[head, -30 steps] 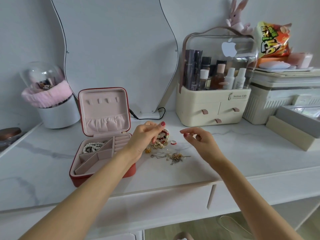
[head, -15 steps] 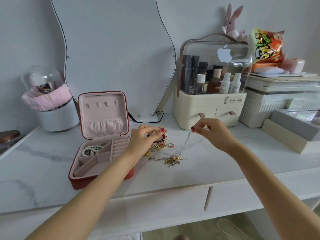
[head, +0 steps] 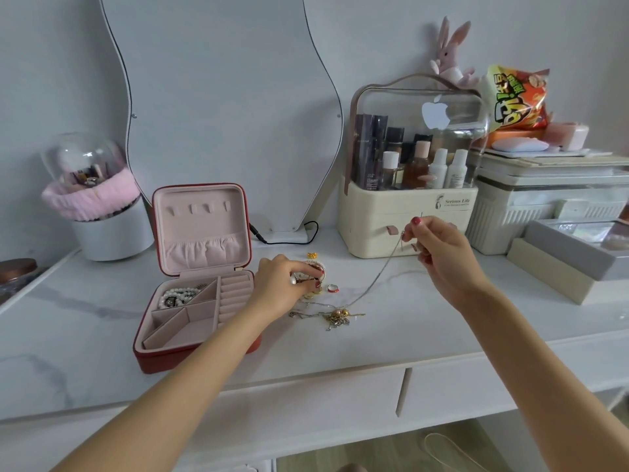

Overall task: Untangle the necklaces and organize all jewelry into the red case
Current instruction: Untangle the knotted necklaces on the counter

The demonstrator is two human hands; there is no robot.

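Right hand [head: 439, 253] pinches a silver chain [head: 381, 277] taut to draw it from the tangle [head: 335, 316] — left hand [head: 282, 284] fingers curl around bracelets [head: 311, 274], anchoring them beside the red case [head: 194, 294].

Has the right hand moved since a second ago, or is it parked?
Yes. The right hand rose from the tangled necklaces toward the cream organizer, drawing up a silver chain.

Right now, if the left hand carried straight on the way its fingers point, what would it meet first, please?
Probably the small ring just past the bracelets that the left hand already grips, though depth is hard to judge from this view.
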